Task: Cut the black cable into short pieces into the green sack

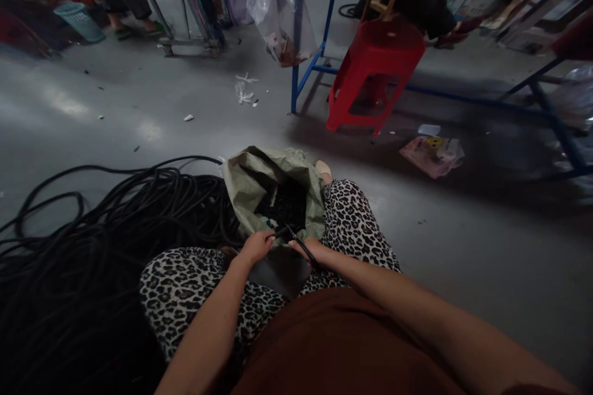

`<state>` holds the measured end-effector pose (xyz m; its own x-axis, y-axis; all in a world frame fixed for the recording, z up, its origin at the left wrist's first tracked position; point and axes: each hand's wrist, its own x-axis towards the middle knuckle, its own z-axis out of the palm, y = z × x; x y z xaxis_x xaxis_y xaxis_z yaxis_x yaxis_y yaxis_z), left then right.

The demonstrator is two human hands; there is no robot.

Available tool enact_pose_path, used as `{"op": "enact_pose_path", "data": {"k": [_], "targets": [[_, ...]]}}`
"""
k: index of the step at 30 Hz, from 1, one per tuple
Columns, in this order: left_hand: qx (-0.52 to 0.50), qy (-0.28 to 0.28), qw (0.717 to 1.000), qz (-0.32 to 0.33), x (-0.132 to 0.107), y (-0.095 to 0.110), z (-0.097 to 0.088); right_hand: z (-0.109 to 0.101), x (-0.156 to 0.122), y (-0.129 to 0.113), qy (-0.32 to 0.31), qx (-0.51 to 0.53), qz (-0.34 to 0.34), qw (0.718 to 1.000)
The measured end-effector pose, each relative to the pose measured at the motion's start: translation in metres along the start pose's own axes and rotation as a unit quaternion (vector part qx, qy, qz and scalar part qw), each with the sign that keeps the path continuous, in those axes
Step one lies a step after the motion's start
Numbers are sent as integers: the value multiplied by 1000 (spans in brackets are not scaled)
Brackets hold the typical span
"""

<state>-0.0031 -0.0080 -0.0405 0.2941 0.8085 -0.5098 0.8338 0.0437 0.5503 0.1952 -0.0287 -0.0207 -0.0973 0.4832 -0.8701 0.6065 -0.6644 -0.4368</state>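
Just below the centre of the frame, over the near rim of an open green sack [241, 188], a short dark strand [280, 232] is pinched between the fingers of the left hand [257, 247]. Scissors [304, 249] are gripped by the curled fingers of the right hand [319, 248]; blade contact with the strand cannot be confirmed. Dark pieces [293, 197] are seen inside the sack; black cord [162, 197] is heaped at left. Judged risks: left fingertips could be nicked, blades being close; the rim could be snagged if it sagged.
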Motion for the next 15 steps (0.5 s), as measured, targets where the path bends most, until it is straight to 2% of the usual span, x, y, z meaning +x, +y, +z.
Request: {"op": "enact_pose_path", "data": {"k": [9,15], "targets": [[33,-8,999,-15,-1,1,-1,-3,-9,-6,-4,-18,-3,1000],[63,0,998,-15,0,-1,0,-1,-5,-2,-2,-6,1,1000]]}}
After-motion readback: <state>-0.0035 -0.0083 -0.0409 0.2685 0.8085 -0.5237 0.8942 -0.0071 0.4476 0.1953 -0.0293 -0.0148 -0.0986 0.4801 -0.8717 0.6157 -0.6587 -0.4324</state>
